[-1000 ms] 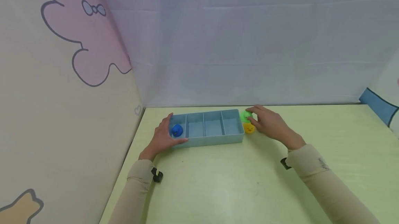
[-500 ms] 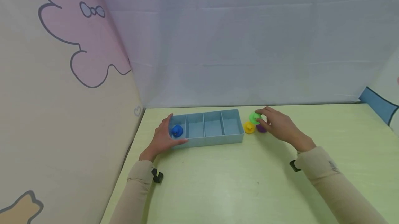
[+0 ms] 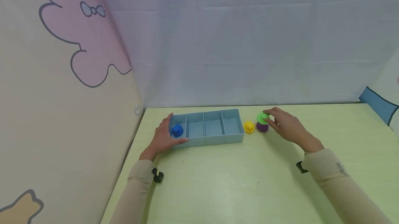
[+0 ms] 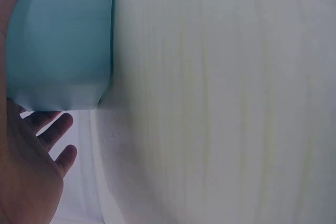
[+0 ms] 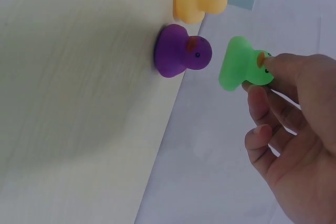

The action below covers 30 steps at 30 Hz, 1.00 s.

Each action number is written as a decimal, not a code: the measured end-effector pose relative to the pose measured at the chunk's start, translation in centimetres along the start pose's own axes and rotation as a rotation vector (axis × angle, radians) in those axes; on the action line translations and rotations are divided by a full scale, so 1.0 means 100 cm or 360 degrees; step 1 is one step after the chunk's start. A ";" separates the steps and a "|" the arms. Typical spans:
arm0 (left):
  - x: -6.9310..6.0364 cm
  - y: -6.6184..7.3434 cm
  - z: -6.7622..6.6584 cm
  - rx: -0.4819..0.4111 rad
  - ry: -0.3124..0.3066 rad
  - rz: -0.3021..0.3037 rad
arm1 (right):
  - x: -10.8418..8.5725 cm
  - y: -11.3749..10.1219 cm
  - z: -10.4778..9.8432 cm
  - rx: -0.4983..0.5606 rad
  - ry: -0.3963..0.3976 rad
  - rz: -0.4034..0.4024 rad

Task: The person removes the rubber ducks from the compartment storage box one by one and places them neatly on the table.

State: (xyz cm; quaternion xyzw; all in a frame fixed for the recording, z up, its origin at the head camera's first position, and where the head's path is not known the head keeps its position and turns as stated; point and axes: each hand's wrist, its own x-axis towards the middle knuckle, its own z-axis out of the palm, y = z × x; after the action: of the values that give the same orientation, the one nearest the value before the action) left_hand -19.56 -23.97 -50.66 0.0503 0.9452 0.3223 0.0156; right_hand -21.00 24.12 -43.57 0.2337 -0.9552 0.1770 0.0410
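Observation:
A green rubber duck (image 5: 239, 64) is pinched by the head between the thumb and fingers of my right hand (image 3: 290, 127). It hangs in the air above and behind a purple rubber duck (image 5: 176, 51), which stands on the table. To the left of that stands a yellow rubber duck (image 3: 249, 127), close to the right end of a blue-grey tray (image 3: 212, 141) with several compartments. My left hand (image 3: 162, 137) grips the tray's left end, thumb along the front wall and fingers at the far side. A blue rubber duck (image 3: 177, 130) sits in the leftmost compartment.
The pale green table (image 3: 218, 182) ends at a white cloth backdrop (image 3: 249, 61) behind the tray. A cartoon-printed wall (image 3: 78, 130) borders the table on the left.
My right hand has carried the green duck rightward, away from the tray's right end. The purple duck, hidden at first, has come into view. My left hand and the tray stay put.

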 end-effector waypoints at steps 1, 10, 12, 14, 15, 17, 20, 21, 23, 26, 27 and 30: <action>0.000 0.000 0.000 0.0002 -0.0002 0.0000 | -0.002 0.001 0.000 0.0000 0.0003 0.0007; -0.003 -0.004 -0.003 -0.0015 -0.0003 0.0024 | -0.016 0.006 -0.002 -0.0002 0.0003 0.0070; -0.003 -0.005 -0.003 -0.0015 -0.0007 0.0024 | -0.018 0.008 -0.002 -0.0005 0.0005 0.0084; -0.004 -0.005 -0.003 -0.0014 -0.0009 0.0028 | -0.021 0.009 -0.003 -0.0013 0.0011 0.0097; -0.004 -0.006 -0.003 -0.0015 -0.0007 0.0031 | -0.023 0.009 -0.003 -0.0015 0.0012 0.0103; -0.003 -0.006 -0.003 -0.0015 -0.0003 0.0034 | -0.024 0.012 -0.003 -0.0018 0.0018 0.0114; -0.003 -0.006 -0.004 -0.0013 0.0000 0.0041 | -0.027 0.016 -0.002 -0.0024 0.0020 0.0124; -0.004 -0.006 -0.004 -0.0014 -0.0002 0.0039 | -0.027 0.017 -0.001 -0.0024 0.0016 0.0126; -0.004 -0.007 -0.004 -0.0016 -0.0003 0.0040 | -0.028 0.020 -0.001 -0.0027 0.0009 0.0130; -0.004 -0.007 -0.003 -0.0012 -0.0003 0.0039 | -0.029 0.024 0.000 -0.0031 -0.0008 0.0136; -0.004 -0.007 -0.003 -0.0012 -0.0003 0.0040 | -0.030 0.024 0.001 -0.0029 -0.0016 0.0138; -0.004 -0.006 -0.003 -0.0023 -0.0006 0.0043 | -0.030 0.026 0.001 -0.0020 -0.0038 0.0147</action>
State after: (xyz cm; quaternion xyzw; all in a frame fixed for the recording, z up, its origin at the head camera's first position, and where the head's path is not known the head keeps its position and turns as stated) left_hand -19.25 -24.70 -50.77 0.0636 0.9421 0.3291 0.0135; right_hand -19.48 27.53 -45.00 0.1912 -0.9665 0.1698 0.0227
